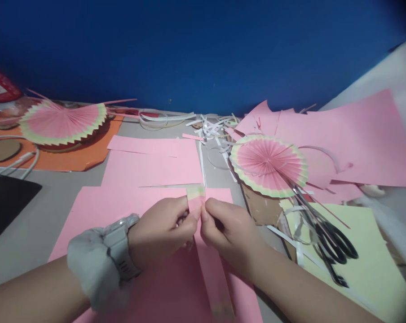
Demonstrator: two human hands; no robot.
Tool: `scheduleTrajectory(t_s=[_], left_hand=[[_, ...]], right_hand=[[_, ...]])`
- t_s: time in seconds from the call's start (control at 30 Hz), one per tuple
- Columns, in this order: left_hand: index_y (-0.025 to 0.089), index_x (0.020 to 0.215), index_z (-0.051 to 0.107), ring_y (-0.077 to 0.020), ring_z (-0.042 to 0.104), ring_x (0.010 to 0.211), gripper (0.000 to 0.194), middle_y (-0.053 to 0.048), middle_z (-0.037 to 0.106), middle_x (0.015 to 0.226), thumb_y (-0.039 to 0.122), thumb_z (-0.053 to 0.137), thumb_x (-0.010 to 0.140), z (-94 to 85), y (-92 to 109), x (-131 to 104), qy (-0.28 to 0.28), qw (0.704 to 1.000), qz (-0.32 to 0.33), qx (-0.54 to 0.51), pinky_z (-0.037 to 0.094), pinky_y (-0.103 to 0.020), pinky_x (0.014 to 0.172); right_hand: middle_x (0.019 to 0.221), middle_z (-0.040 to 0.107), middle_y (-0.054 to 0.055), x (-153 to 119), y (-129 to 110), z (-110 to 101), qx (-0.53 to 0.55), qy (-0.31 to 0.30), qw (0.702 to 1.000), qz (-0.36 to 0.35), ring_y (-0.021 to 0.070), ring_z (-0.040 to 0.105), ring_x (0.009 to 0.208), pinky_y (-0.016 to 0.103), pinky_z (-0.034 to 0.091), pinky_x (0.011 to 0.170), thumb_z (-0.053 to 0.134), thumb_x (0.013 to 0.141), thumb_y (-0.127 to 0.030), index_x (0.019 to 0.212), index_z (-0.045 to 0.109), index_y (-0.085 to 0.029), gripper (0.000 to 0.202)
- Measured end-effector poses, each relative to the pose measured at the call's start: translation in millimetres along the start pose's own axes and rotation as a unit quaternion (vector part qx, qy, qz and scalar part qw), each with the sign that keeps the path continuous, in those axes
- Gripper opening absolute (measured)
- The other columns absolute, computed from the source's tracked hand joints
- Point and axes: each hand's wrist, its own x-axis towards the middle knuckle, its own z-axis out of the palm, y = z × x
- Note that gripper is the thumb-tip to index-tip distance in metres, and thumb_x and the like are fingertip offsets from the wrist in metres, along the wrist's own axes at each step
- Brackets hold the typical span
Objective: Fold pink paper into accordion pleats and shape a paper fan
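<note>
My left hand (169, 222) and my right hand (226, 226) meet in the middle, both closed on one pink paper strip (214, 278). Its far end carries a pale yellow-green band and sticks up between my fingers; the rest hangs down toward me. Thumbs and forefingers pinch its edges close together. Under my hands lies a large pink sheet (105, 206). Beyond it rests another pink sheet (152, 168) with a cut strip on top. To the right, a round pleated pink paper fan (268, 163) with a yellow-green rim sits on cardboard (262, 206).
Black-handled scissors (334, 240) lie over a pale yellow sheet (368, 224) at right. White paper scraps (216, 128) are heaped at the back. A second pleated fan (64, 121) stands left, above orange paper (91, 154). A black flat object (11, 202) lies near the left edge.
</note>
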Motion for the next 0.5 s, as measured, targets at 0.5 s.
scheduleTrajectory(t_s=[0.5], left_hand=[[0.019, 0.072, 0.047, -0.0124, 0.054, 0.061, 0.019, 0.004, 0.053, 0.058, 0.019, 0.035, 0.086, 0.0, -0.4, 0.9, 0.012, 0.998, 0.015, -0.053, 0.040, -0.023, 0.059]], right_hand=[[0.051, 0.029, -0.007, -1.5, -0.8, 2.3, 0.000, -0.003, 1.000, 0.022, 0.0081, 0.030, 0.045, 0.024, 0.021, 0.047, 0.041, 0.077, -0.012, 0.060, 0.024, -0.021, 0.026]])
